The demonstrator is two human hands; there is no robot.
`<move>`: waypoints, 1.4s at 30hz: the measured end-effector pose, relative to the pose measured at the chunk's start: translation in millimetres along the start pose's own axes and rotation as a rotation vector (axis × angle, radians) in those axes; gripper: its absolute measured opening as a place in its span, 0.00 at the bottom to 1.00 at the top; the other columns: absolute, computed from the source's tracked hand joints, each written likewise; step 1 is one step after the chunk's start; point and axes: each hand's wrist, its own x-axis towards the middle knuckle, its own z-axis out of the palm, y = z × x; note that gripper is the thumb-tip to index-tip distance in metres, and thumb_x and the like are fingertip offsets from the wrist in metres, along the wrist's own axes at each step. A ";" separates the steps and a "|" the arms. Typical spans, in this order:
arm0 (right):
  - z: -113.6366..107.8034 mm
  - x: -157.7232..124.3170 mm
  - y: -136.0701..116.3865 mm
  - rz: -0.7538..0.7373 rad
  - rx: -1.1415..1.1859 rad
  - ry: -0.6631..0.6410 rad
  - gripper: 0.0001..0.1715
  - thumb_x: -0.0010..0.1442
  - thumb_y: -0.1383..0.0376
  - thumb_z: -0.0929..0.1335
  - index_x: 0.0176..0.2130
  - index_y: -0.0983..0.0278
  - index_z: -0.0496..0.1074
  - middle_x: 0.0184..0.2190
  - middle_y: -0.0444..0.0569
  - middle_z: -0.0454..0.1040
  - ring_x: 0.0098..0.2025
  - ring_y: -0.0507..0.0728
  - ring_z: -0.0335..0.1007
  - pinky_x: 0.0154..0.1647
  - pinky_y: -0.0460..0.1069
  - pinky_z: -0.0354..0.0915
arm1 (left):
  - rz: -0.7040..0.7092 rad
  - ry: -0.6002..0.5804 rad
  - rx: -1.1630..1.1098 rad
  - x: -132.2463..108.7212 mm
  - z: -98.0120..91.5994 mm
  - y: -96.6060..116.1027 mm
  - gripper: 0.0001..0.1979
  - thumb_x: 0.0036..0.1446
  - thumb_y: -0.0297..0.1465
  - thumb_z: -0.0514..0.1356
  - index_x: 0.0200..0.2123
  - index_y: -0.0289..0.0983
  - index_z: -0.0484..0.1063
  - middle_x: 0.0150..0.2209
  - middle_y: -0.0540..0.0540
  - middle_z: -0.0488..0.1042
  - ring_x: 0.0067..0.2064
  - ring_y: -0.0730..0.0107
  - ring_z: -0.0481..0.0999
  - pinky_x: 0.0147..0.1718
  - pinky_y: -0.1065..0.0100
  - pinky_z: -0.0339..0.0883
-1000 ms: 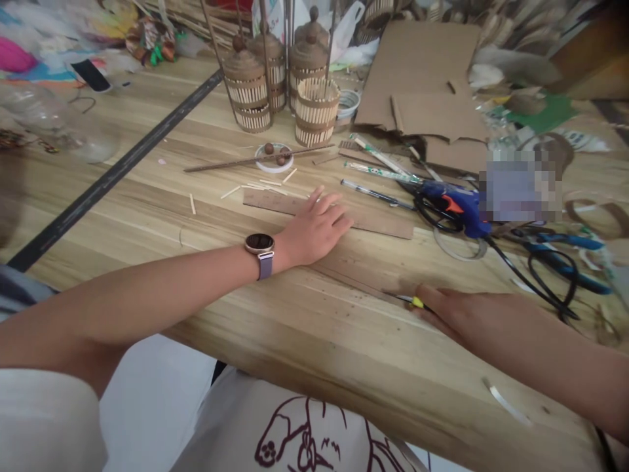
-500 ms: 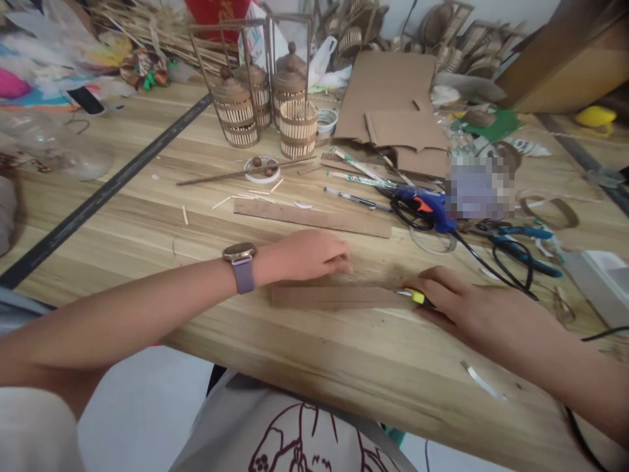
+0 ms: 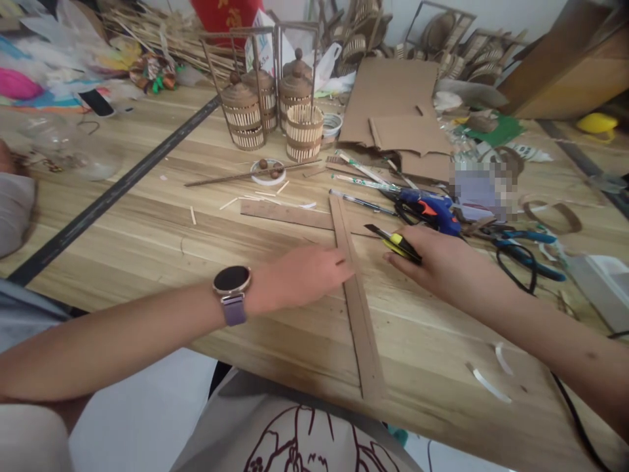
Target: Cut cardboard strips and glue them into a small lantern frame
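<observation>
A long brown cardboard strip (image 3: 364,341) lies on the table pointing away from me, with a line running along its length. Its far end overlaps a second flat cardboard strip (image 3: 287,214) that lies crosswise. My left hand (image 3: 309,275), a watch on its wrist, is closed with its fingertips at the strip's left edge, near the middle; the fingertips are partly hidden. To the right of the strip, my right hand (image 3: 422,255) grips a yellow and black utility knife (image 3: 401,245). Its dark blade points up and left, apart from the strip.
A blue glue gun (image 3: 432,211), pens and blue-handled pliers (image 3: 535,262) lie beyond my right hand. Several lidded stick lanterns (image 3: 242,111) and a cardboard sheet (image 3: 393,92) stand or lie farther back. White paper scraps (image 3: 491,387) lie at right. Another person's sleeve (image 3: 17,213) shows at left.
The cardboard strip has turned from lying crosswise to pointing away from me. My right hand has moved up and left with the knife, whose blade has come away from the strip.
</observation>
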 end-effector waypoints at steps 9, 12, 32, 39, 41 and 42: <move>-7.5 -15.6 2.0 0.135 0.124 -0.016 0.13 0.62 0.54 0.60 0.31 0.59 0.60 0.26 0.48 0.70 0.27 0.57 0.67 0.27 0.48 0.56 | 0.504 0.019 0.375 41.6 6.6 -11.1 0.03 0.57 0.26 0.66 0.34 0.36 0.75 0.38 0.45 0.78 0.41 0.63 0.75 0.42 0.63 0.64; -8.8 -18.8 4.5 0.160 0.187 -0.010 0.14 0.62 0.52 0.60 0.32 0.59 0.59 0.23 0.46 0.69 0.25 0.57 0.66 0.25 0.48 0.56 | 0.501 0.090 0.439 33.6 4.9 -4.4 0.06 0.61 0.22 0.60 0.33 0.36 0.74 0.35 0.44 0.77 0.36 0.66 0.74 0.35 0.64 0.60; -5.9 -13.7 -8.4 0.028 0.119 -0.282 0.19 0.67 0.54 0.55 0.43 0.62 0.67 0.27 0.50 0.76 0.27 0.57 0.72 0.24 0.47 0.56 | 0.053 0.011 0.185 9.3 -11.6 -72.5 0.15 0.67 0.33 0.54 0.54 0.40 0.72 0.52 0.41 0.70 0.53 0.58 0.66 0.52 0.60 0.62; -6.1 3.3 -35.2 0.043 -0.102 -0.480 0.17 0.69 0.58 0.56 0.43 0.63 0.68 0.32 0.52 0.78 0.32 0.59 0.75 0.23 0.47 0.50 | -0.097 0.263 0.210 43.1 13.9 -61.9 0.21 0.69 0.35 0.49 0.59 0.32 0.65 0.61 0.33 0.63 0.63 0.51 0.59 0.62 0.50 0.53; -3.2 4.7 -34.9 0.026 -0.105 -0.479 0.17 0.69 0.58 0.56 0.41 0.63 0.67 0.31 0.51 0.78 0.31 0.58 0.74 0.23 0.47 0.49 | -0.180 0.247 0.203 52.3 22.7 -60.9 0.25 0.69 0.39 0.50 0.62 0.31 0.62 0.64 0.31 0.59 0.65 0.46 0.56 0.63 0.46 0.49; -1.4 4.7 -34.2 0.016 -0.106 -0.473 0.16 0.68 0.58 0.56 0.41 0.63 0.67 0.30 0.51 0.78 0.30 0.57 0.74 0.23 0.47 0.48 | -0.210 0.229 0.199 55.4 27.0 -61.0 0.26 0.68 0.40 0.50 0.63 0.30 0.61 0.65 0.30 0.58 0.66 0.45 0.54 0.64 0.44 0.47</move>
